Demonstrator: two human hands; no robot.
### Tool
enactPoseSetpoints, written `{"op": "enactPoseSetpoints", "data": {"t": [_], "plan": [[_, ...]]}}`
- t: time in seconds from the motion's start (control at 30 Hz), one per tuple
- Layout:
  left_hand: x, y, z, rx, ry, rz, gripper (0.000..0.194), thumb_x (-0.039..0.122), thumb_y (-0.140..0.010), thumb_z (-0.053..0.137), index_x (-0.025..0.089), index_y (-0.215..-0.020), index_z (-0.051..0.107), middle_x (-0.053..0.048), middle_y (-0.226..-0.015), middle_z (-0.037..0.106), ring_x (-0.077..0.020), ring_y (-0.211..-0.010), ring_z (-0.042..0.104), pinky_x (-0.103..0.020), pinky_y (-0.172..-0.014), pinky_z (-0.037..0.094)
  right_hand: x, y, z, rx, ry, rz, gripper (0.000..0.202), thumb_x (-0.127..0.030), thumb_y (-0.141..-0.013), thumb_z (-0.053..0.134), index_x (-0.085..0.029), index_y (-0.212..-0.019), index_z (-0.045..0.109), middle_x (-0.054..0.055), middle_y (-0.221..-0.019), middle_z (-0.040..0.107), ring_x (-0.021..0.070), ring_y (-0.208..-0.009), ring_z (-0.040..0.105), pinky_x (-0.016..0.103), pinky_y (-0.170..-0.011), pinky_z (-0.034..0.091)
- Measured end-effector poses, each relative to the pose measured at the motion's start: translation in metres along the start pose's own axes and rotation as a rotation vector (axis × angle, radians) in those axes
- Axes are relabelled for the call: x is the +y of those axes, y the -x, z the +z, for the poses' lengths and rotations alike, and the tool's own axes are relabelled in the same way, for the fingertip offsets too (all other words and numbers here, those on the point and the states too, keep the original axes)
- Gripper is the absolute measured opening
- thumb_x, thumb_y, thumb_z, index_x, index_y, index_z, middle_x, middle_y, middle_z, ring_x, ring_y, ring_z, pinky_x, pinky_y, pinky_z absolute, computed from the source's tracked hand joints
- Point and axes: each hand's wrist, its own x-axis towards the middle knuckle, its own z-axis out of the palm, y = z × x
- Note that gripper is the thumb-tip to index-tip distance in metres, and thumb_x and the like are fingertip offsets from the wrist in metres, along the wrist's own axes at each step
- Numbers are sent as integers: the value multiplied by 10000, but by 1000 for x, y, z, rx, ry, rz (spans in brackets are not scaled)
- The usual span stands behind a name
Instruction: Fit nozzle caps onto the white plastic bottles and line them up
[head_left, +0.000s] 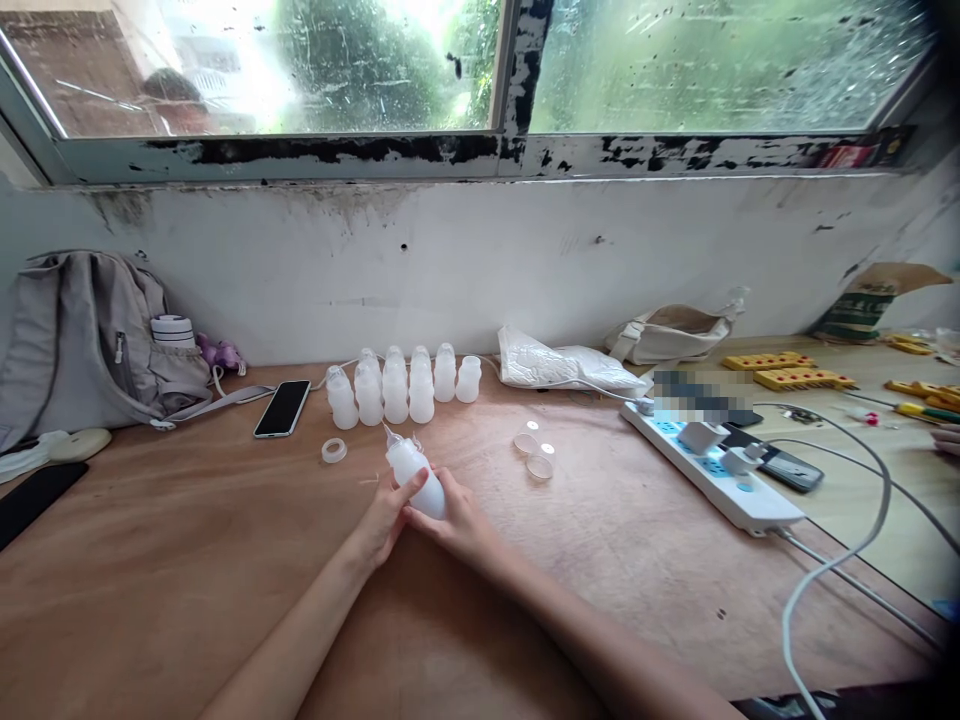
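Both my hands hold one small white plastic bottle [413,472] with a pointed nozzle, tilted with the tip up and to the left, just above the wooden table [187,580]. My left hand [386,520] grips it from the left with the thumb across its body. My right hand [457,522] cups its base from the right. Behind it stands a cluster of several similar white bottles [401,388]. A clear ring-shaped cap [334,450] lies to the left, and three clear round caps [534,453] lie to the right.
A black phone [283,407] lies by a grey backpack [82,340] at the left. A white plastic bag [566,365], a power strip [712,470] with cables, and yellow parts [795,377] sit to the right. Another person's hand [946,438] shows at the right edge.
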Motion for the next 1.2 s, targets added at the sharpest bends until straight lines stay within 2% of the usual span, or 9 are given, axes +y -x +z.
{"op": "enactPoseSetpoints", "data": {"t": [0.17,0.27,0.33,0.43,0.5,0.6,0.73,0.8,1.2], "plan": [[-8,-6,-8,90,17,-13,298,331,-672,649,155,-902,582,-19,-789,590,-119,-694,547,-219,-637,432,12,-14,-34,55,344,-71,271,-420,-831,410,-205,-929,544,53,-925,523,169,-792,543,287,-717,406],[-7,-11,-15,151,-3,-23,305,340,-625,681,151,-843,582,7,-699,554,-92,-589,510,-202,-552,408,25,-23,-72,331,656,166,254,-381,-811,436,-177,-913,547,92,-944,504,203,-788,535,303,-669,393],[-7,-12,-17,165,-24,-1,336,343,-605,693,153,-860,582,5,-709,555,-90,-585,508,-202,-552,405,36,-26,-96,389,796,351,251,-337,-772,490,-150,-931,540,126,-956,493,246,-871,517,312,-675,386],[-6,-11,-15,162,-60,11,395,360,-611,681,168,-938,569,-25,-824,582,-115,-663,538,-207,-573,409,51,-25,-121,280,823,544,248,-322,-763,485,-136,-916,540,141,-932,522,267,-863,527,332,-663,386],[-6,-9,-13,158,-84,-13,403,387,-627,660,180,-958,562,-36,-877,586,-141,-717,555,-213,-579,411,57,-23,-127,208,755,568,194,-295,-747,506,-141,-855,551,125,-879,554,254,-826,544,332,-659,392],[-4,-8,-9,125,-145,10,376,397,-643,643,175,-938,572,-35,-858,588,-154,-733,563,-221,-602,411,55,-25,-125,221,474,437,156,-273,-694,579,-151,-789,557,81,-780,582,211,-755,561,311,-647,414],[-4,-6,-6,73,-246,50,442,347,-626,675,174,-1006,530,-47,-858,607,-154,-724,564,-217,-599,399,42,-32,-112,351,-184,180,324,-408,-655,622,-154,-845,560,61,-783,601,172,-701,564,297,-601,449],[-5,-6,-6,60,-292,27,487,343,-613,687,178,-1033,505,-56,-851,622,-164,-728,570,-216,-587,394,37,-35,-106,361,-356,125,354,-437,-643,630,-150,-844,578,61,-793,608,164,-692,557,300,-605,453],[-5,-5,-4,-11,-453,70,358,349,-594,687,167,-888,593,-48,-825,638,-190,-771,569,-229,-620,397,40,-34,-68,243,-541,156,350,-417,-651,634,-148,-874,636,50,-771,621,139,-671,541,278,-595,441]]}}
